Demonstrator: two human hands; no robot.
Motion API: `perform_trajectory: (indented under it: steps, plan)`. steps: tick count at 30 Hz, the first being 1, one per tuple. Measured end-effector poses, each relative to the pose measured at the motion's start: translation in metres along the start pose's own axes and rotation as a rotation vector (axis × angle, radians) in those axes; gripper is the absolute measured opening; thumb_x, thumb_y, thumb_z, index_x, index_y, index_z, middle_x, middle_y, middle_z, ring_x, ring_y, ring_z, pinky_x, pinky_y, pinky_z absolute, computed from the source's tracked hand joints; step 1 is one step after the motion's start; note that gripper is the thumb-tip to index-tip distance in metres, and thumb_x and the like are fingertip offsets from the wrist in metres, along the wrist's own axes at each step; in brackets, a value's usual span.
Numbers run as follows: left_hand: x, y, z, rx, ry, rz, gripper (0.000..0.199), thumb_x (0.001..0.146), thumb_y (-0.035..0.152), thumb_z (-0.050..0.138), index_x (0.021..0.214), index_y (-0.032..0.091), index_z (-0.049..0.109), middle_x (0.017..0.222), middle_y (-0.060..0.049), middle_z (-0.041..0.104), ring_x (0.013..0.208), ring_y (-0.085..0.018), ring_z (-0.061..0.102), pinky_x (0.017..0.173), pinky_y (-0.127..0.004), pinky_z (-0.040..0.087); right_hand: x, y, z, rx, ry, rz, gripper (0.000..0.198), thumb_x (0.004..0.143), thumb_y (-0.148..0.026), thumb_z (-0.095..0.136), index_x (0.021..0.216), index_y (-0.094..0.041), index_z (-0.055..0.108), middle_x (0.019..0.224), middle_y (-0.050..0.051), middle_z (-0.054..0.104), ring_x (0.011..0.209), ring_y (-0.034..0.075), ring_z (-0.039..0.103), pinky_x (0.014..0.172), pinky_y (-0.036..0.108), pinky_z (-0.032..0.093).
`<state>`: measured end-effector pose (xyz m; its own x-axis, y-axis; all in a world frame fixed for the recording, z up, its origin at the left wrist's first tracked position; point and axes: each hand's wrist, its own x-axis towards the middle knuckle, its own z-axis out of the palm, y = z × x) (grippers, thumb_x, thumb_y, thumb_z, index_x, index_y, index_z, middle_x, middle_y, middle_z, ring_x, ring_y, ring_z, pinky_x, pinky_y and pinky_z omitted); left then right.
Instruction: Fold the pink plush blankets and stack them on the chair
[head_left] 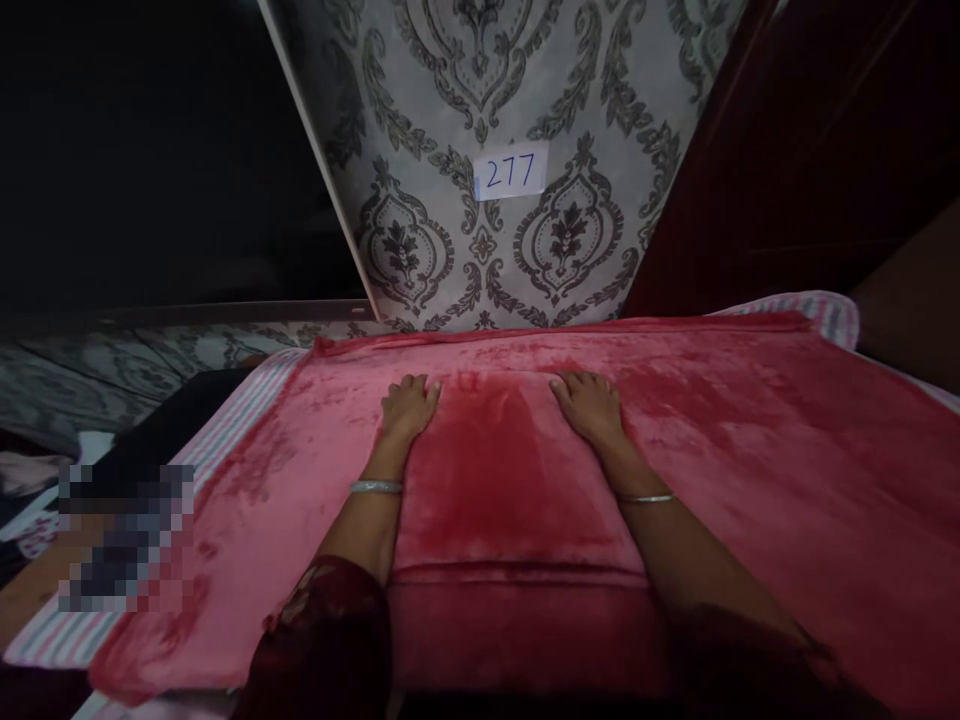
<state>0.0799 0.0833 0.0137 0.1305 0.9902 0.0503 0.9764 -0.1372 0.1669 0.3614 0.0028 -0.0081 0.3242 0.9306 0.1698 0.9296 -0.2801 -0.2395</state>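
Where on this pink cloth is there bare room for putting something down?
Widest: the pink cloth right of the right forearm. Narrower: between left forearm and striped cloth. Crowded: the middle, where left hand and right hand lie on folded layers.

Handwritten number 277 (511, 172) in blue, on 1 white paper label (511, 170), against patterned wallpaper (484, 245), at 12 o'clock, small mark (358, 310) on dark screen's lower edge (300, 312), toward 9 o'clock, unreadable

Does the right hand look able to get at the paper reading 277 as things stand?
Probably yes: the right hand rests on the red plush cloth, and nothing visible blocks the way up to the paper on the patterned wall, though a longer reach may be needed.
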Motion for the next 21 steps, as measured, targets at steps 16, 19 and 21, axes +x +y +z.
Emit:
perform_trajectory:
  steps: [16,19,21]
  plan:
    - [0.000,0.000,-0.005,-0.025,0.007,-0.027,0.062,0.099,0.055,0.024,0.144,0.023,0.052,0.150,-0.014,0.051,0.134,-0.036,0.047,0.106,-0.054,0.042,-0.002,0.001,-0.003,0.028,0.019,-0.013,0.050,0.104,-0.045,0.028,0.133,-0.022,0.062,0.139,0.013,0.060,0.129,0.033,0.048,0.107,0.056,0.037]
    - [-0.004,0.005,-0.018,-0.027,-0.022,-0.052,0.064,0.098,0.055,0.027,0.151,0.023,0.044,0.157,-0.014,0.042,0.140,-0.036,0.042,0.111,-0.055,0.037,-0.006,-0.004,-0.016,0.000,-0.016,-0.011,0.051,0.105,-0.043,0.028,0.139,-0.020,0.057,0.146,0.014,0.055,0.136,0.032,0.044,0.111,0.058,0.032]
    - [-0.016,0.013,-0.028,0.016,0.003,-0.061,0.069,0.098,0.056,0.030,0.155,0.020,0.037,0.162,-0.016,0.034,0.147,-0.039,0.032,0.116,-0.059,0.027,-0.016,-0.013,-0.027,-0.019,-0.025,-0.006,0.053,0.105,-0.044,0.028,0.146,-0.019,0.051,0.154,0.016,0.046,0.142,0.033,0.037,0.113,0.060,0.028]
